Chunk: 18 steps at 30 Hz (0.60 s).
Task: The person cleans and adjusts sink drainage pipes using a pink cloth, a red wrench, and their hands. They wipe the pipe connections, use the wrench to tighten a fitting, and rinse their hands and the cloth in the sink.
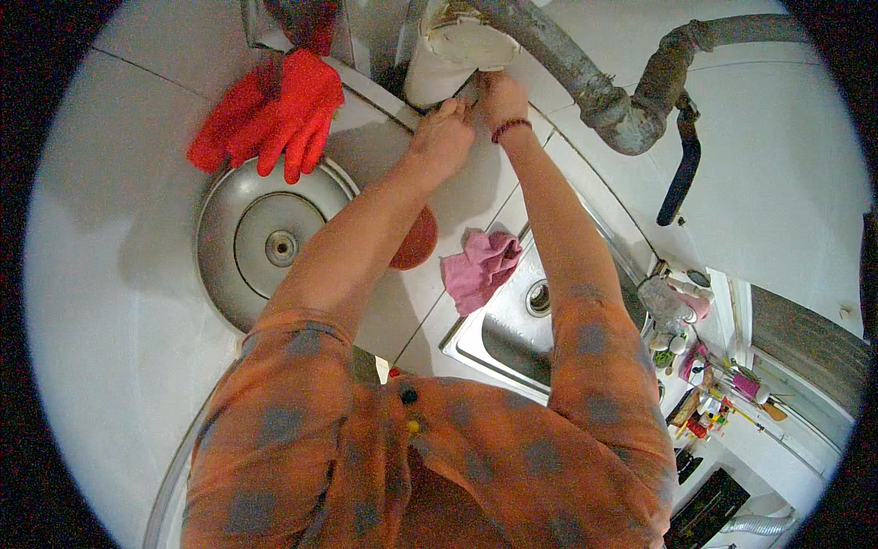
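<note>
Both arms reach across the counter to its far edge, beside a thick white cylinder. My left hand is closed at the cylinder's lower right, with its thumb and fingers pressed together. Close by it on the right, my right hand, with a dark red beaded bracelet at the wrist, has its fingers curled. Between the hands shows a small greyish piece that both seem to grip; its kind I cannot make out. Under my left forearm a reddish-brown round thing is partly hidden.
Red rubber gloves hang over a round steel lid at the left. A pink cloth lies on the rim of a steel sink. Thick grey pipes with a black lever are at the upper right; cluttered small items stand farther right.
</note>
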Available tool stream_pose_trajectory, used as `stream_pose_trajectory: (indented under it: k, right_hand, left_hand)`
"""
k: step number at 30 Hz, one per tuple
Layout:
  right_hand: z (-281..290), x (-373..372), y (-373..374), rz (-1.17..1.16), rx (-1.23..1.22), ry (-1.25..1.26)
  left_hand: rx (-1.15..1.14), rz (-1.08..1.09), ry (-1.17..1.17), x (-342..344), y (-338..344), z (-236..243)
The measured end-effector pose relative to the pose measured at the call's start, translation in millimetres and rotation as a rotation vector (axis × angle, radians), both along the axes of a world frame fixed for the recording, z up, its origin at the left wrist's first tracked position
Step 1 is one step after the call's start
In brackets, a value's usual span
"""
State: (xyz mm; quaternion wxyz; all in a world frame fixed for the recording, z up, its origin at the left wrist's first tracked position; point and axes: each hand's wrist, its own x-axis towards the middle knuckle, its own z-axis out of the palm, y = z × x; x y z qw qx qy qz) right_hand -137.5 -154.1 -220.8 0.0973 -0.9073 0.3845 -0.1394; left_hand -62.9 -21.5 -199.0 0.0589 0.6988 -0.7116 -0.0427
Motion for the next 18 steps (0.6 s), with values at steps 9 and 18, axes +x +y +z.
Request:
stream_pose_trajectory:
  k: [9, 18]
  right_hand:
    - [-3.5, -3.2, -19.9, -0.171, -0.062, 0.028]
    - [7.1, -24.7, 15.8, -0.188, -0.272, -0.287]
  left_hand:
    - [-0.136, -0.022, -0.103, -0.6, -10.0, -25.5]
    - [-0.011, 0.005, 0.066, -0.7, -3.6, -13.5]
